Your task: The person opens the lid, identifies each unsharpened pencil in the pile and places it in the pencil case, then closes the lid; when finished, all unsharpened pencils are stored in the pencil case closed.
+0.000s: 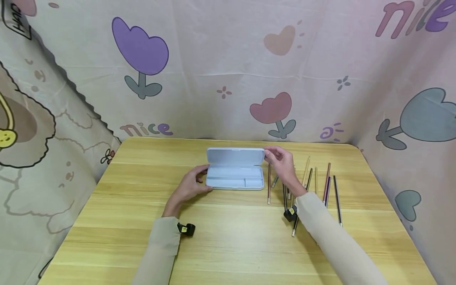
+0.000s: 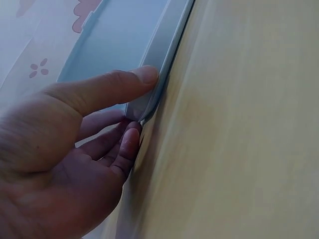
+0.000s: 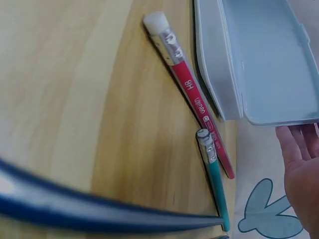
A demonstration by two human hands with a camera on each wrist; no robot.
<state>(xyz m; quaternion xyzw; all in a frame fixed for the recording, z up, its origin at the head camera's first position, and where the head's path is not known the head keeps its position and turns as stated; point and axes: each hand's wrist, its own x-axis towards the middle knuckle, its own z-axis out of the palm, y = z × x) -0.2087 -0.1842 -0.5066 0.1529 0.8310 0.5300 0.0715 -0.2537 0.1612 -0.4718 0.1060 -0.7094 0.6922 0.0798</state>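
Pale cloth [image 1: 199, 47] printed with flowers hangs behind a yellow wood-grain desk [image 1: 228, 245], where an open light-blue rectangular pencil case [image 1: 226, 182] sits toward the back. The left hand [image 1: 189, 183] grips its left end; the right hand [image 1: 284, 164] holds the raised lid [image 1: 235, 156] by its right edge, near scattered slim wooden pencils [image 3: 192, 92].

The right hand [image 3: 305, 174] touches an open pale-blue plastic case [image 3: 269, 59] beside a red white-tipped pencil [image 3: 192, 92] and green pencil [image 3: 217, 184].
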